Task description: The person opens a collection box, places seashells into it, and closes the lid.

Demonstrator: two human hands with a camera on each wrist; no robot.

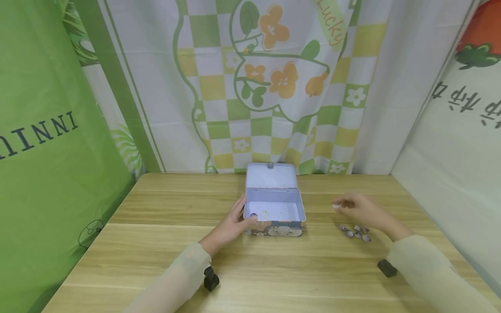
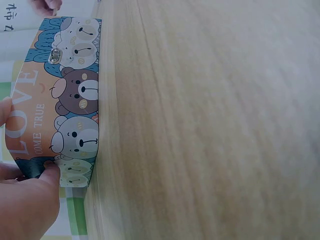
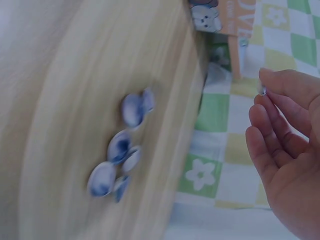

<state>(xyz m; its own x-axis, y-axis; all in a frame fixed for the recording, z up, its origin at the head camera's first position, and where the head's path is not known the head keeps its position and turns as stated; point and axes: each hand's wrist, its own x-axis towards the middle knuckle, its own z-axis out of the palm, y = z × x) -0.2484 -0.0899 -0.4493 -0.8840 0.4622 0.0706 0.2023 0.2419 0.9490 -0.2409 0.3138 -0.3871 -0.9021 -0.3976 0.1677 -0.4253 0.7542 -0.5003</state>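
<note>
An open tin box (image 1: 275, 229) with bears printed on its front sits on the table, its hinged lid (image 1: 271, 175) tilted back. My left hand (image 1: 231, 224) grips the box at its front left corner, the thumb on the front in the left wrist view. Inside the box lie a dark shell (image 1: 254, 216) and a pale round piece (image 1: 265, 213). To the right of the box, my right hand (image 1: 362, 211) pinches a small whitish seashell (image 3: 261, 89) between thumb and forefinger, above the table. Several purple-and-white seashells (image 3: 119, 146) lie in a loose group below this hand.
The wooden table (image 1: 156, 261) ends at a checked curtain (image 1: 250, 126) just behind the box. Green cloth (image 1: 51, 174) hangs on the left, and a pale printed cloth (image 1: 458, 174) on the right.
</note>
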